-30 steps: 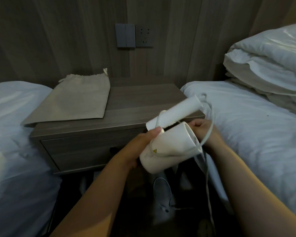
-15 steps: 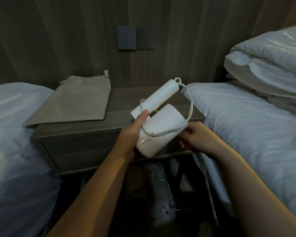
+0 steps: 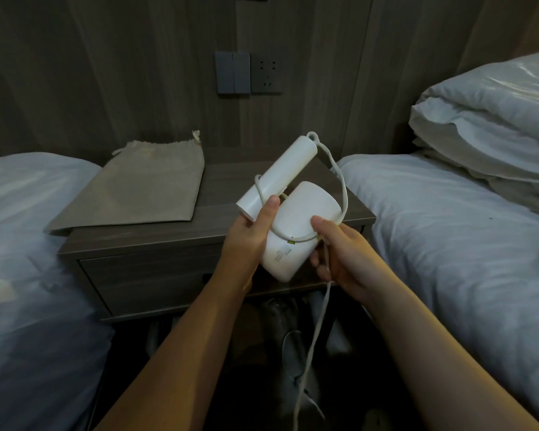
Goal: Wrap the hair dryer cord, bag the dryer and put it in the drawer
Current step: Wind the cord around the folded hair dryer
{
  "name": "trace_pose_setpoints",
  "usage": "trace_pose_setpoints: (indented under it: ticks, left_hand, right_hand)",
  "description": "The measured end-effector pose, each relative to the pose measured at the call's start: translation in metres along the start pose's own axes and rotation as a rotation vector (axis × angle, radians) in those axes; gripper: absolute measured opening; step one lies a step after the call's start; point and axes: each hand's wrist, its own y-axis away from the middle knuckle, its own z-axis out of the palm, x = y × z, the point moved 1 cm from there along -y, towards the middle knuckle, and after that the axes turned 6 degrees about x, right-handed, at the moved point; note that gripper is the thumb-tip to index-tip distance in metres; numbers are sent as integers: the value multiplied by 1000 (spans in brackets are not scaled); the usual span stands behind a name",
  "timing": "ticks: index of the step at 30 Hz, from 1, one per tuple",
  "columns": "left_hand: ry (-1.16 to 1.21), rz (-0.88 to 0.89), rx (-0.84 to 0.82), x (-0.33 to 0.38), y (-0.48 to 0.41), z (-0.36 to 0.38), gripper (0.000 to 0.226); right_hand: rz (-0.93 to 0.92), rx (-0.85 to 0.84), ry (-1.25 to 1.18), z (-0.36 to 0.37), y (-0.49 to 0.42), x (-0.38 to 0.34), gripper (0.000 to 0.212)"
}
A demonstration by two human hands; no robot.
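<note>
I hold a white folded hair dryer (image 3: 296,225) in front of the nightstand. My left hand (image 3: 249,234) grips it where handle and body meet, thumb on the handle. Its white cord (image 3: 343,194) loops from the handle's end around the body. My right hand (image 3: 336,253) pinches the cord against the body's lower right, and the remaining cord hangs down toward the floor. A beige drawstring bag (image 3: 143,188) lies flat on the left of the nightstand top (image 3: 218,225). The drawer (image 3: 156,275) below is closed.
White beds flank the nightstand: one on the left (image 3: 22,244), one on the right (image 3: 455,231) with folded bedding (image 3: 492,126). A wall switch and socket (image 3: 248,73) sit above. Slippers (image 3: 293,346) lie on the dark floor below.
My right hand has carried the cord around the dryer body and now presses it at the lower right. The dryer has risen and tilted, handle pointing up and right.
</note>
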Motion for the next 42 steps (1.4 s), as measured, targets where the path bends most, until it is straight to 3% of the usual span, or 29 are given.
trace_pose_setpoints:
  ticks: [4,8,10,20,25,30,35,39,42]
  left_hand:
    - [44,-18,-32,-2,1,-1,38]
    - [98,-21,6,-6,-2,0,24]
    - [105,-26,20,-9,-2,0,30]
    - [30,-110,28,-19,-3,0,36]
    - [-26,-72,30,-21,-5,0,49]
    - [-88,46,105,-14,-3,2,44]
    - [-237,81,119,-9,-2,-5,49]
    - [-381,120,117,-4,-3,-10,47]
    - [-483,140,122,1,-3,-12,52]
  right_hand:
    - [-34,6,35,-5,0,-1,33]
    - [-33,-13,219,-11,1,-5,47]
    - [-39,6,329,-13,1,-8,54]
    - [-144,170,693,-22,-5,-11,51]
    - [-174,242,813,-22,-3,-16,53]
    - [-144,246,945,-18,-4,-15,56]
    - [-204,57,1171,-9,4,-19,54]
    - [-241,-209,1357,-13,12,-31,19]
    - [-302,-258,1450,-9,18,-41,16]
